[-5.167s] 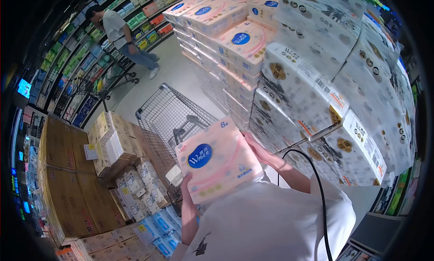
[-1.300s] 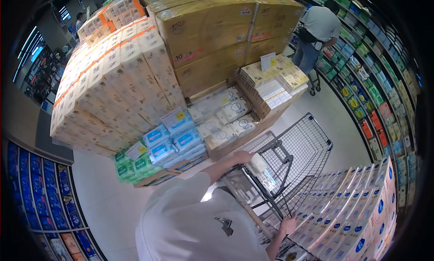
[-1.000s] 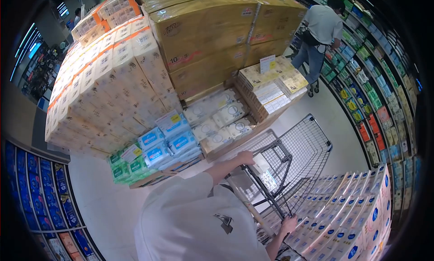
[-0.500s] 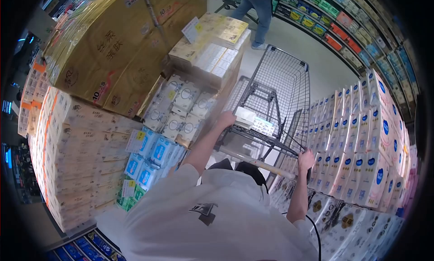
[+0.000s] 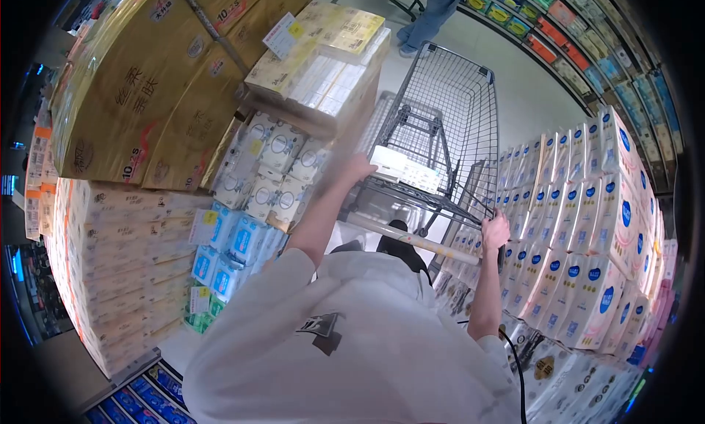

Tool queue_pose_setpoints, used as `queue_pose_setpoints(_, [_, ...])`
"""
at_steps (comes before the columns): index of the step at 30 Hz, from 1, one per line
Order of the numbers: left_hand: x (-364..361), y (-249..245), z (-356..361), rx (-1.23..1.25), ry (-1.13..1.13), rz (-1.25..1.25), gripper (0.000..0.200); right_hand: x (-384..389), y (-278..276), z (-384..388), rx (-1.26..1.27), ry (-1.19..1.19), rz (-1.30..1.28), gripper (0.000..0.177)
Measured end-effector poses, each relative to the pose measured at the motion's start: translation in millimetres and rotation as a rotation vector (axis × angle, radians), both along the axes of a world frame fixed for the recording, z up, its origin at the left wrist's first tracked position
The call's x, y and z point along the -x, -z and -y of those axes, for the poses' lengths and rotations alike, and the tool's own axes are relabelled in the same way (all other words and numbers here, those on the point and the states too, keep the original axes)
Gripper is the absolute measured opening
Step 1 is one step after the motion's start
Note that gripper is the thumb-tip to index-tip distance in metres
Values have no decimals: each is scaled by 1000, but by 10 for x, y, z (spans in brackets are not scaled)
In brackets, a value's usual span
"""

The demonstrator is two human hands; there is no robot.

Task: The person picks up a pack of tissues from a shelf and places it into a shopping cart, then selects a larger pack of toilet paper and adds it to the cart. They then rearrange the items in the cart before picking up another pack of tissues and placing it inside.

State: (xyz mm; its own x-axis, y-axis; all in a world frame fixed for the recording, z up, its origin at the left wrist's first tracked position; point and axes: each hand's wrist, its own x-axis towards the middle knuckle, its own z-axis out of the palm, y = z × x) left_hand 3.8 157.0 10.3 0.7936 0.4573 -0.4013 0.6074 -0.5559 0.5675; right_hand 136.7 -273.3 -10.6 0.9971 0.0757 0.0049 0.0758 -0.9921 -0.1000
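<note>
A wire shopping cart (image 5: 481,104) stands in front of me, its basket pointing away. My left hand (image 5: 360,167) is closed around the left side of its near end. On the right, the fingers of my right hand (image 5: 496,232) wrap round the cart's other near corner. Between the hands, a white box (image 5: 389,162) rests at the cart's near end, touching a white panel with dark print (image 5: 421,176). A pale handle bar (image 5: 411,238) crosses below, nearer to my body.
Large brown cartons (image 5: 139,79) and packs of tissues (image 5: 283,149) are stacked close on the left. Tall tissue packs (image 5: 573,218) line the right. A person's legs (image 5: 433,16) stand beyond the cart, near stocked shelves (image 5: 543,49).
The cart and my hands sit slightly higher and further left in view. The left stacks have slid leftward, and the person's legs appear higher. Both hands keep their hold.
</note>
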Motion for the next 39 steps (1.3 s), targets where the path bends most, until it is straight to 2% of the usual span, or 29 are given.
queue_pose_setpoints(4, [-193, -112, 35, -49, 41, 87, 42, -368, 96, 19, 11, -49, 69, 38])
queue_pose_setpoints(9, [-523, -429, 112, -101, 7, -93, 43, -849, 123, -4, 26, -81, 33, 39])
queue_pose_setpoints(10, [-617, -118, 38, -97, 0, -75, 43, -940, 106, -39, 32, -83, 32, 40])
queue_pose_setpoints(11, [-706, 478, -80, -92, -8, -58, 43, -1018, 41, -74, 32, -85, 11, 40])
queue_pose_setpoints(12, [-790, 801, -152, -88, -14, -42, 43, -1119, 42, -85, 33, -99, 19, 40])
queue_pose_setpoints(16, [-1051, 641, -142, 39, -137, -82, 51, -1489, 79, -119, 35, -130, 11, 40])
queue_pose_setpoints(22, [-1402, 636, -135, 25, -156, -75, 53, -2016, 145, -154, 31, -174, 4, 41])
queue_pose_setpoints(28, [-1678, 756, -164, -90, -138, 15, 48, -2408, 116, -250, 44, -238, 34, 40])
queue_pose_setpoints(31, [-1847, 681, -211, -10, -165, -69, 48, -2660, 158, -287, 60, -280, -6, 34])
queue_pose_setpoints(35, [-2027, 774, -275, -44, -207, -115, 49, -2908, 207, -356, 43, -304, 28, 27])
queue_pose_setpoints(39, [-2195, 740, -324, -108, -183, -119, 49, -3058, 187, -410, 81, -331, 2, 29])
